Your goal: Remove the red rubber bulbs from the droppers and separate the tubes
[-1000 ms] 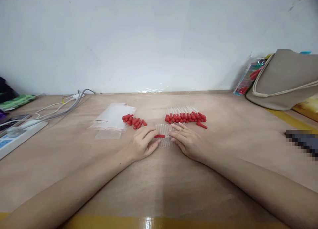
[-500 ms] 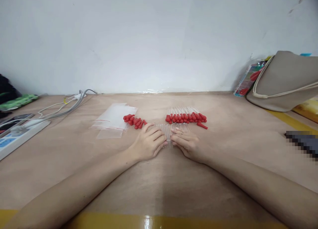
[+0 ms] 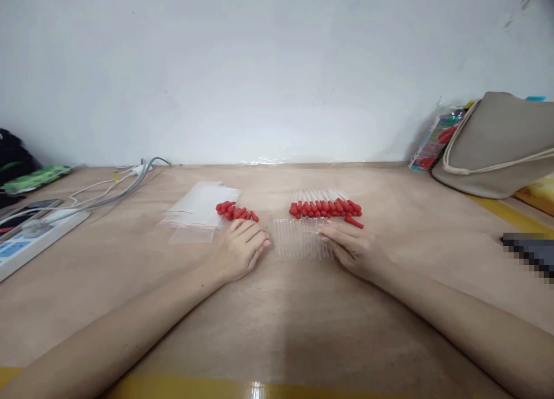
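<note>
My right hand [image 3: 352, 249] pinches one clear glass dropper tube [image 3: 310, 232], which points left from the fingertips. Beneath it, several more clear tubes [image 3: 288, 239] lie side by side in a row on the table. My left hand [image 3: 244, 246] rests left of that row, fingers curled together; whatever is inside them is hidden. Just beyond its knuckles sits a small heap of loose red rubber bulbs [image 3: 229, 209]. Behind the tubes lies a row of droppers with red bulbs [image 3: 324, 207] fitted, their clear stems toward the wall. One red bulb [image 3: 354, 222] lies apart at the right.
Clear zip bags [image 3: 194, 205] are stacked at the left. A white power strip [image 3: 43, 240] with cables stands farther left. On the right are a grey-beige bag [image 3: 497, 145], a bottle-like package [image 3: 437, 139] and a dark blurred-out object [image 3: 530, 254]. A wall closes the back.
Both hands have moved apart from the tube row, the left one leftward and the right one rightward. A single tube now shows between the right fingertips.
</note>
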`<state>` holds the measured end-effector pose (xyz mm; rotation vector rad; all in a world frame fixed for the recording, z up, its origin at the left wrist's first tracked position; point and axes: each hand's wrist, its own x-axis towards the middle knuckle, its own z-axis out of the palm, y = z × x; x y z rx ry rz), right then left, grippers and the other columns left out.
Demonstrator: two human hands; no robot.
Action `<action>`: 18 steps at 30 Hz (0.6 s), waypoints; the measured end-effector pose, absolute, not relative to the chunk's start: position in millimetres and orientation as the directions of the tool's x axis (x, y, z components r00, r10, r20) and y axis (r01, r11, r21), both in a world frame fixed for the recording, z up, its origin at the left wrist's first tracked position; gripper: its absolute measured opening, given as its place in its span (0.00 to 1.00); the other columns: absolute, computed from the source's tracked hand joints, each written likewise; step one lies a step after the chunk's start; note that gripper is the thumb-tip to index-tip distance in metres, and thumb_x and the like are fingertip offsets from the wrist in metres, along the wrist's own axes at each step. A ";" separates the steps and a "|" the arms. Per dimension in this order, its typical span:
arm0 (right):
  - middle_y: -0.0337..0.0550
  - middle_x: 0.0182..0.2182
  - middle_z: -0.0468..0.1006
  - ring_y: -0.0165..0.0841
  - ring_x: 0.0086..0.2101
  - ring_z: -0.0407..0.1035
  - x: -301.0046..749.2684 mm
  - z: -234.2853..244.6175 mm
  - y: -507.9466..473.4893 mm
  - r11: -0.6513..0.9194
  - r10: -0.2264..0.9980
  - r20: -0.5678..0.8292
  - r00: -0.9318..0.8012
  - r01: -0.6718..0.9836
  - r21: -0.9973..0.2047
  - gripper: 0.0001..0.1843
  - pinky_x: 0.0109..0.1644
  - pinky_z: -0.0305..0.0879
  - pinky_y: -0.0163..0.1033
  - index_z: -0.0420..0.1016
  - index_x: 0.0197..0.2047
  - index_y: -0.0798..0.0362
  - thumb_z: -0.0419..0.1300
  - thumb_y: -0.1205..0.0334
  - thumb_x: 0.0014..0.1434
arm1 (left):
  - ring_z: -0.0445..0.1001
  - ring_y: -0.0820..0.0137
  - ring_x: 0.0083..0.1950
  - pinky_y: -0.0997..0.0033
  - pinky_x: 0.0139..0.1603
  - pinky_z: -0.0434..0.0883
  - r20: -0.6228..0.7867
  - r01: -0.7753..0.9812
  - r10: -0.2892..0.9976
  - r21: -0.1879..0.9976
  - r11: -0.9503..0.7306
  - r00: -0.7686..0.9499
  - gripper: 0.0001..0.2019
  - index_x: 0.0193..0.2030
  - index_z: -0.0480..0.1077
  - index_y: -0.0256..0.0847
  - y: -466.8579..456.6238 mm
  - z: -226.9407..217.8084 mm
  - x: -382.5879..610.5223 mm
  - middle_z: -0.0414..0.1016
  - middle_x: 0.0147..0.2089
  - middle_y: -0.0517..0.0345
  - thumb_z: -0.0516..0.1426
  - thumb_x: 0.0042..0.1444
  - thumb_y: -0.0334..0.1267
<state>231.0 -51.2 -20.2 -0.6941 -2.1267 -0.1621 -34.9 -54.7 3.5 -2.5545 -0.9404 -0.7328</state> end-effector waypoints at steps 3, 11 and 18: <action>0.42 0.30 0.76 0.30 0.30 0.70 231.4 -15.5 -48.9 0.745 0.505 0.752 -0.424 0.653 -0.132 0.13 0.34 0.67 0.35 0.72 0.47 0.51 0.53 0.64 0.59 | 0.69 0.68 0.37 0.68 0.38 0.67 0.630 0.703 0.549 0.006 -0.711 0.550 0.10 0.39 0.70 0.39 -43.5 8.7 -43.4 0.71 0.36 0.53 0.48 0.60 0.37; 0.41 0.26 0.76 0.32 0.29 0.67 206.4 -7.0 -38.2 0.624 0.589 0.713 -0.382 0.775 -0.100 0.10 0.36 0.55 0.38 0.73 0.37 0.54 0.51 0.65 0.57 | 0.69 0.68 0.36 0.66 0.41 0.69 0.523 0.862 0.852 0.422 -0.281 0.022 0.17 0.49 0.69 0.37 7.5 46.6 -87.6 0.67 0.33 0.55 0.47 0.56 0.36; 0.40 0.21 0.75 0.31 0.25 0.66 192.0 -5.5 -36.2 0.600 0.588 0.689 -0.423 0.799 -0.022 0.09 0.34 0.49 0.39 0.73 0.29 0.55 0.52 0.67 0.55 | 0.73 0.66 0.36 0.68 0.38 0.70 0.348 0.812 0.880 0.580 0.069 -0.324 0.16 0.44 0.72 0.39 37.3 43.8 -115.1 0.75 0.35 0.55 0.56 0.48 0.40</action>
